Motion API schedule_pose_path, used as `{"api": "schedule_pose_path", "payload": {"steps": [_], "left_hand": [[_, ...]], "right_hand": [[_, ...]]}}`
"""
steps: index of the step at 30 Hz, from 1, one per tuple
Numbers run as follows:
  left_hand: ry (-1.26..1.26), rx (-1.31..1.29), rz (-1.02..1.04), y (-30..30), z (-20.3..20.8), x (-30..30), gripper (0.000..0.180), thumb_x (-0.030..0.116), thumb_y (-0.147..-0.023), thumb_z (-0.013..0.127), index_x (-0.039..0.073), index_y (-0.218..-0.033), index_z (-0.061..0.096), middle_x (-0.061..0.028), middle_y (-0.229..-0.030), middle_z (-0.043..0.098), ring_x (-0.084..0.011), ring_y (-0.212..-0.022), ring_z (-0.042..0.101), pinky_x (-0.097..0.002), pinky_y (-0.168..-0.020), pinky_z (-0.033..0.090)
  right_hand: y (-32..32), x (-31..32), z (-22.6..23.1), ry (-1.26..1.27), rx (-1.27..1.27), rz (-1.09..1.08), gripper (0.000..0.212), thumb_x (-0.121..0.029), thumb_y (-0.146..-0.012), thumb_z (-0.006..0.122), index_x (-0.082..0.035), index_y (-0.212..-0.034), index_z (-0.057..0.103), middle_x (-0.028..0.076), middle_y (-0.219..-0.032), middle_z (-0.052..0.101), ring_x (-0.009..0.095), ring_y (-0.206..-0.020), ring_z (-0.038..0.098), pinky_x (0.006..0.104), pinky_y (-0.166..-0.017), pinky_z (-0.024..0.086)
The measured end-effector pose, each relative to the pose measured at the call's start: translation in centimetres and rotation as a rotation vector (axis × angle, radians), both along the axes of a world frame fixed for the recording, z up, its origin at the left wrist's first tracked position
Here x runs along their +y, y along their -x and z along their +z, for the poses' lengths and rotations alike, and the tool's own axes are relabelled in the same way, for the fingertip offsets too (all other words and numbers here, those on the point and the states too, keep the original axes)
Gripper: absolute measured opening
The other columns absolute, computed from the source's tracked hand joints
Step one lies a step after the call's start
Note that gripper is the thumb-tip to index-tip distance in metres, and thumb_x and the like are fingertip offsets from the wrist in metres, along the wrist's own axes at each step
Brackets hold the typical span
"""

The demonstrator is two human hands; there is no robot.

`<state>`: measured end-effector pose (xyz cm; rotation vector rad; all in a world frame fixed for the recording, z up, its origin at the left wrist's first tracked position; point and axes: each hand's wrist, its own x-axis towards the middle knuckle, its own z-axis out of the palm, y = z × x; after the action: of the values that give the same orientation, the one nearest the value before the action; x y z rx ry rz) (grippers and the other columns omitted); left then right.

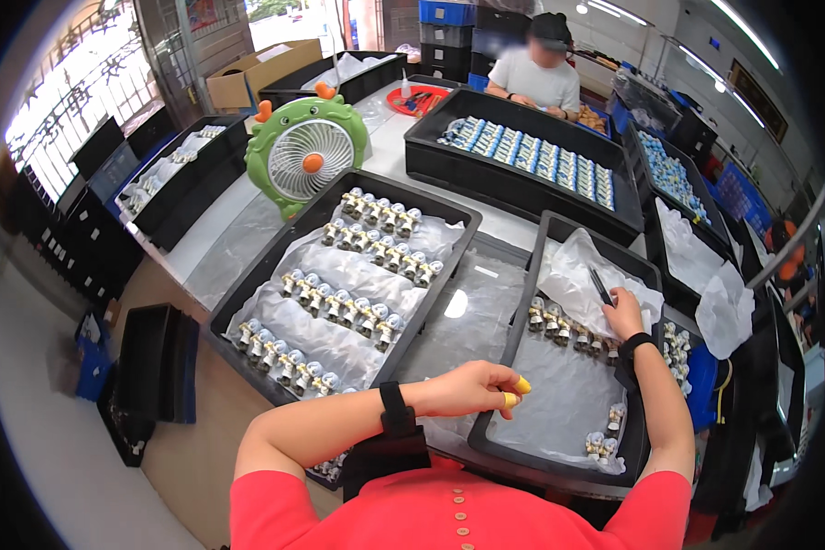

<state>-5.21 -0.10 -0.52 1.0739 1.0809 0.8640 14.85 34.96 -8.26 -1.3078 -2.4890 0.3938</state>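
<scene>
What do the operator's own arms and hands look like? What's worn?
Short red sleeves, forearms bare below them. A black band on each wrist. Left hand: yellow covers on the tips of two fingers. Right hand: no covers visible.

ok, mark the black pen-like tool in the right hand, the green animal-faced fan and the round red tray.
Black pen-like tool (601, 286): head view, middle of its shaft.
Green animal-faced fan (313, 163): head view, orange hub.
Round red tray (395, 102): head view, bare left side.
</scene>
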Motion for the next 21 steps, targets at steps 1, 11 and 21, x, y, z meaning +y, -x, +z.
{"api": "schedule_pose_path", "payload": {"steps": [1, 11, 21], "left_hand": [[0.005, -0.016, 0.004, 0.0, -0.2, 0.0, 0.036, 0.013, -0.094, 0.055, -0.003, -0.126, 0.051, -0.0076, -0.110, 0.061, -0.0124, -0.094, 0.062, -0.0257, -0.085, 0.047], [-0.067, -0.035, 0.027, 0.0, -1.0, -0.1, 0.036, 0.012, -0.092, 0.055, -0.007, -0.123, 0.052, -0.0100, -0.104, 0.062, -0.0148, -0.089, 0.064, -0.0277, -0.081, 0.049], [-0.053, -0.032, 0.001, 0.0, -1.3, 0.2, 0.037, 0.013, -0.093, 0.055, -0.006, -0.125, 0.050, -0.0088, -0.106, 0.061, -0.0142, -0.092, 0.063, -0.0266, -0.084, 0.047]], "right_hand": [[0.1, 0.2, -0.1, -0.006, 0.002, 0.019, 0.033, -0.011, -0.071, 0.069, 0.000, -0.102, 0.061, 0.019, -0.097, 0.059, 0.035, -0.091, 0.059, 0.0406, -0.081, 0.048], [0.4, -5.0, 5.2, 0.362, 0.436, 0.173, 0.025, -0.010, -0.079, 0.065, -0.001, -0.099, 0.054, 0.003, -0.082, 0.056, 0.010, -0.069, 0.054, 0.0255, -0.059, 0.046], [-2.0, -15.8, 6.8, 0.640, -0.431, 0.748, 0.032, -0.020, -0.077, 0.071, 0.000, -0.099, 0.059, 0.011, -0.079, 0.065, 0.021, -0.072, 0.064, 0.0321, -0.067, 0.050]]}}
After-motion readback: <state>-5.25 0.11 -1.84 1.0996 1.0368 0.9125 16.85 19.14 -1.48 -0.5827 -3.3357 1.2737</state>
